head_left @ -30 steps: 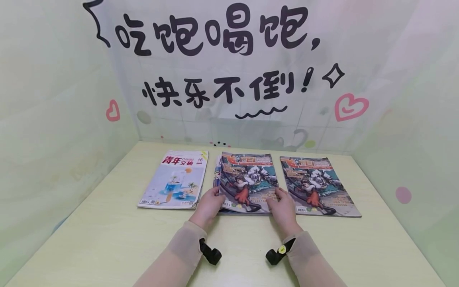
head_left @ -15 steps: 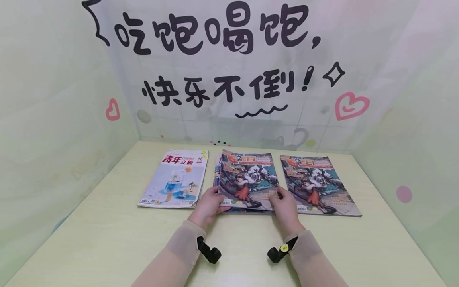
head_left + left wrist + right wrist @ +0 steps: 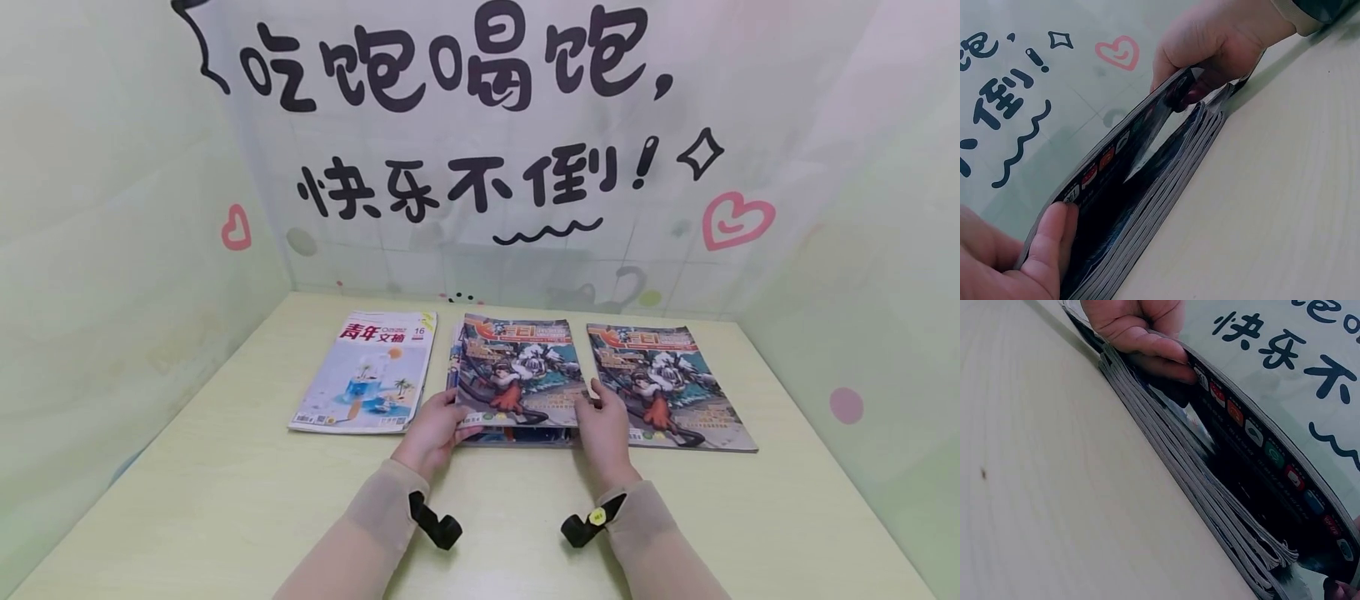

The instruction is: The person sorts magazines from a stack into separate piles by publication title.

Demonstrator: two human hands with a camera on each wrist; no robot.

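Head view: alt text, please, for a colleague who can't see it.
The left hand and right hand hold up the near edge of the top magazine above the middle stack. A pale magazine lies to the left and a same-cover magazine to the right, all on a light table before a lettered wall.

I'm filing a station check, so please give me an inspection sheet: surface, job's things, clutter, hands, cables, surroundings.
Surface: pale wood-grain table.
Job's things: top magazine, near edge raised off the middle stack; left magazine and right magazine, one either side.
Clutter: bluish patch at the table's left edge, too small to identify.
Hands: left hand and right hand grip the top magazine near its near corners; black device at each cuff.
Cables: nothing seen.
Surroundings: printed backdrop with black lettering, pink hearts.
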